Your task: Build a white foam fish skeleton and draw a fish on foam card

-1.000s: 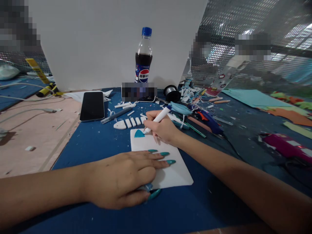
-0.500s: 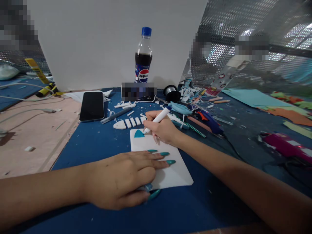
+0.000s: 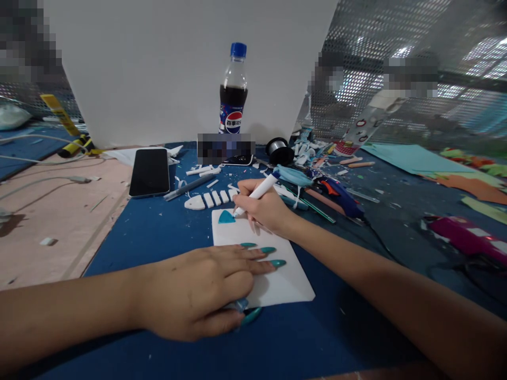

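Observation:
My left hand (image 3: 198, 290) lies flat, fingers stretched out, on a white foam sheet (image 3: 285, 279) that rests on the blue mat (image 3: 166, 232). My right hand (image 3: 265, 211) is closed round a white marker (image 3: 257, 192), its tip touching the sheet's far edge beside a teal triangle-shaped patch (image 3: 226, 217). Just beyond the sheet lies a row of small white cut foam pieces (image 3: 209, 199).
A black phone (image 3: 149, 171) lies at the back left, a grey pen (image 3: 189, 187) beside it. A cola bottle (image 3: 233, 89) stands before a big white board (image 3: 178, 68). A glue gun (image 3: 340, 195), a wire spool (image 3: 279, 151), scraps and coloured paper (image 3: 415, 158) crowd the right.

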A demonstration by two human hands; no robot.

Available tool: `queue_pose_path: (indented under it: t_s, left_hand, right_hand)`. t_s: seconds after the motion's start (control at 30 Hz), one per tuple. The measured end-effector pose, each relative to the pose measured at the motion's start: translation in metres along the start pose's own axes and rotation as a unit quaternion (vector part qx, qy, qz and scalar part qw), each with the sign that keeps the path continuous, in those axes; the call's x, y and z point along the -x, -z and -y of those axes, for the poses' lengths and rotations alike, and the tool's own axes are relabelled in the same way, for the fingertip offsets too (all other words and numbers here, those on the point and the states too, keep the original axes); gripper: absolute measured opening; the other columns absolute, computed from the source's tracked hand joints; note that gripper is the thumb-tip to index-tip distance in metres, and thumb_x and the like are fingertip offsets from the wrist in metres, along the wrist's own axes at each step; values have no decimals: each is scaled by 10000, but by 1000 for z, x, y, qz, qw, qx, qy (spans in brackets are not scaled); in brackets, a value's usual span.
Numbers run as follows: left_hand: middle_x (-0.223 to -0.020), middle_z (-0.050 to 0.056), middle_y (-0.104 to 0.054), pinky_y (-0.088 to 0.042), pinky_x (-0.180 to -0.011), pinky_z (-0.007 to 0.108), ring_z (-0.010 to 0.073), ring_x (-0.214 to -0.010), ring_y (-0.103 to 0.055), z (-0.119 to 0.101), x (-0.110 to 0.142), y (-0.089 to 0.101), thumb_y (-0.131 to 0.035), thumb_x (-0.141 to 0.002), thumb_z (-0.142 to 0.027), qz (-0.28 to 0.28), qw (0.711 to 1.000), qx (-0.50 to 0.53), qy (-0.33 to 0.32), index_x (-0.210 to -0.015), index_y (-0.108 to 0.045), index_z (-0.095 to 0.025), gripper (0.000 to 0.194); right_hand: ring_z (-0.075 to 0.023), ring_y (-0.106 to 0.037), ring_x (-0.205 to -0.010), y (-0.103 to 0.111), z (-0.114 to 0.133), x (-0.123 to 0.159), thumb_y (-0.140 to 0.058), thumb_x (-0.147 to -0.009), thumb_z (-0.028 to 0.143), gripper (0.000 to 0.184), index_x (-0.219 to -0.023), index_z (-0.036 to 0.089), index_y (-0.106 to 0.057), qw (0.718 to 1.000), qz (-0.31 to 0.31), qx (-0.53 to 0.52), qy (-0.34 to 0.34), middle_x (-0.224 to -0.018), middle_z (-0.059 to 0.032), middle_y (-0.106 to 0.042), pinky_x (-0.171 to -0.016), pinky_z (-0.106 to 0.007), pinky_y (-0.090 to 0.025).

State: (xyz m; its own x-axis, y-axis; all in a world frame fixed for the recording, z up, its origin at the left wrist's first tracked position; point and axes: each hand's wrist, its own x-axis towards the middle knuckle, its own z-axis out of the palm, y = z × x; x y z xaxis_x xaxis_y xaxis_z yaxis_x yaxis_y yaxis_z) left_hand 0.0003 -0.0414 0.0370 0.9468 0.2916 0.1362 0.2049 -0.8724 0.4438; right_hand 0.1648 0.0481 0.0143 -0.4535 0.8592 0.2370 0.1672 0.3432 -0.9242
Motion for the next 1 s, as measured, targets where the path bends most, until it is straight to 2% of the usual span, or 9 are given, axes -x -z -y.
queue_pose_path:
  t_s: [0.3,0.5,0.63,0.8,1.0]
  left_hand:
    - [-1418,189,-426,-318,-1133,378,257,-1365,-327,-1,-1,-1,-478,-885,-213,14,1000,-15,6,-981,-541,-108,155]
    - [-1417,195,-424,-313,-1136,372,260,-1365,-326,0,-1,1,-479,-887,-214,20,1000,-8,8,-974,-547,-96,161]
    - [-1413,202,-426,-317,-1134,382,268,-1360,-335,-1,0,2,-479,-882,-206,21,1000,-4,8,-976,-545,-96,159]
    - [-1412,190,-431,-339,-1120,393,259,-1357,-341,-1,-1,1,-487,-875,-201,12,1000,0,7,-992,-528,-129,143]
    - [-1412,184,-435,-340,-1118,394,268,-1346,-360,-1,0,-1,-493,-873,-207,5,1000,0,6,-976,-529,-134,132]
  right_hand:
    - [-47,-231,-407,1,1,0,-512,-684,63,371,-485,193,-226,1000,17,-5,4,-441,89,-197,-401,-208,-218]
    - [-60,-325,-392,0,0,0,-545,-701,116,361,-499,203,-258,1000,-9,-23,-16,-434,91,-212,-398,-209,-260]
    - [-52,-302,-385,0,1,1,-540,-717,102,374,-492,200,-258,1000,1,-10,0,-421,94,-228,-425,-214,-297]
    - [-44,-278,-355,1,2,1,-553,-714,89,385,-488,200,-262,1000,14,-12,-17,-395,100,-236,-382,-206,-263]
    - [-42,-332,-308,1,2,1,-639,-759,194,390,-529,202,-325,998,-2,-63,-23,-362,111,-317,-348,-190,-253]
